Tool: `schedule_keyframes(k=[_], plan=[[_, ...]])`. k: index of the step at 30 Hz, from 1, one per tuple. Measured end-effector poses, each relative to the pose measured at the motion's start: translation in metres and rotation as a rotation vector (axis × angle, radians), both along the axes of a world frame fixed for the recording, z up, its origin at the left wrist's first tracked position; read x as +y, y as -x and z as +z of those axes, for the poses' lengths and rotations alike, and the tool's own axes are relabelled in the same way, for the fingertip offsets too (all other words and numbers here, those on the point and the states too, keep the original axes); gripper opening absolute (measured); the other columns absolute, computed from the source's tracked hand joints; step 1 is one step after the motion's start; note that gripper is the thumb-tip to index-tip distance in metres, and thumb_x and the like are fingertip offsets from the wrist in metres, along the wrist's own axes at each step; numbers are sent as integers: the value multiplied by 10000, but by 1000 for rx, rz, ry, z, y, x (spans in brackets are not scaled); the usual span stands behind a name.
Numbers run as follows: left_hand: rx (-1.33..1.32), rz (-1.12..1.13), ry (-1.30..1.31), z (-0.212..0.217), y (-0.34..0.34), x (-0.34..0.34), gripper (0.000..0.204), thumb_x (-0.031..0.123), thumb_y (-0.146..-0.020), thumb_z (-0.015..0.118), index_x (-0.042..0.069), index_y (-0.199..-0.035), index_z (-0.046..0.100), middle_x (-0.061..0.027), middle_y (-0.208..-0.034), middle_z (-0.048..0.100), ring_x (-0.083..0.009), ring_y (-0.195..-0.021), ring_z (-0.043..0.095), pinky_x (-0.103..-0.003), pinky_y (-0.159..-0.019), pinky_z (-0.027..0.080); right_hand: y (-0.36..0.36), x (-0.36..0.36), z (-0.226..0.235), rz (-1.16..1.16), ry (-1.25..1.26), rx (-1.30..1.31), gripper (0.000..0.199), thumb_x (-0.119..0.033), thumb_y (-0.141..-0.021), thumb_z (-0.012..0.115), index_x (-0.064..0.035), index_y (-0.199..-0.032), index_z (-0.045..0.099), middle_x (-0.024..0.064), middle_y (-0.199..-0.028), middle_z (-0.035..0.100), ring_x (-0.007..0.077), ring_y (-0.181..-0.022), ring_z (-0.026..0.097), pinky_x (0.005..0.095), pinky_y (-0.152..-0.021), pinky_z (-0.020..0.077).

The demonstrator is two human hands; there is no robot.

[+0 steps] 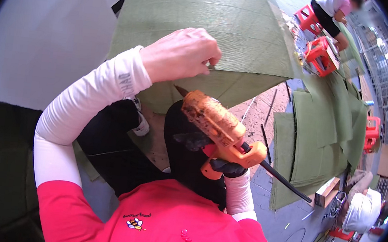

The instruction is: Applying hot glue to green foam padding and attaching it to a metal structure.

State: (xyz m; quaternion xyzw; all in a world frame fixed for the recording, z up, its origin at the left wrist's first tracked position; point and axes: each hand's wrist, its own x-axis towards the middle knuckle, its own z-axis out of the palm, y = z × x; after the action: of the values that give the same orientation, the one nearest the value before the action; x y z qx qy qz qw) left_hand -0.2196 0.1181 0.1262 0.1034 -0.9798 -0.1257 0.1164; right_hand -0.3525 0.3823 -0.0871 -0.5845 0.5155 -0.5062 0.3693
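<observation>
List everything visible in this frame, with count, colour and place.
Fabric-covered panel: one, olive green, upper centre, pinched at its edge.
Hot glue gun: one, orange, glue-crusted, centre.
Fabric sheets: a stack, green, on the floor at right.
Stools: at least three, red, upper right and right edge.
Box: one, brown, lower right.
Other people: one bending at top right, one in a white cap at lower right.
Left hand: bare, white sleeve, gripping the panel edge.
Right hand: black glove, holding the glue gun.
</observation>
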Motion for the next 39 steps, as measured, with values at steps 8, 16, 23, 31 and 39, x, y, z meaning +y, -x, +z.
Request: schedule_keyframes(k=[8, 16, 23, 31, 39], plan=[[-36, -60, -124, 16, 2, -7, 153, 78, -763, 696, -51, -845, 696, -172, -751, 676, -297, -726, 679, -362, -716, 537, -18, -33, 10, 200, -54, -604, 936, -158, -740, 845, -28, -1512, 331, 109, -1508, 434, 217, -1396, 401, 354, -1165, 322], [36, -66, -32, 17, 5, -5, 125, 56, -733, 628, -35, -798, 684, -179, -697, 648, -316, -689, 671, -374, -683, 521, -7, -38, 6, 209, 30, -602, 916, -136, -787, 810, -59, -1535, 288, 128, -1549, 377, 259, -1425, 360, 373, -1183, 298], [-12, -47, -114, 47, 11, -3, 145, 27, -694, 617, -46, -784, 705, -238, -733, 668, -351, -734, 695, -390, -692, 532, -20, -44, -14, 406, -163, -817, 743, -154, -884, 716, -66, -1503, 314, 111, -1510, 419, 228, -1398, 398, 358, -1155, 340], [-56, -45, -146, 75, 11, 2, 150, 9, -695, 598, -63, -772, 705, -261, -715, 653, -349, -684, 688, -384, -653, 527, -11, -41, 36, 163, 143, -98, 840, -299, -817, 775, -66, -1498, 342, 73, -1486, 448, 218, -1384, 405, 348, -1151, 321], [-10, -63, -125, 66, 14, -2, 146, 10, -694, 596, -64, -759, 704, -259, -706, 651, -347, -676, 686, -383, -650, 524, -13, -40, 37, 106, -246, -258, 804, -209, -836, 767, -74, -1502, 338, 85, -1493, 442, 212, -1365, 433, 343, -1139, 352]])
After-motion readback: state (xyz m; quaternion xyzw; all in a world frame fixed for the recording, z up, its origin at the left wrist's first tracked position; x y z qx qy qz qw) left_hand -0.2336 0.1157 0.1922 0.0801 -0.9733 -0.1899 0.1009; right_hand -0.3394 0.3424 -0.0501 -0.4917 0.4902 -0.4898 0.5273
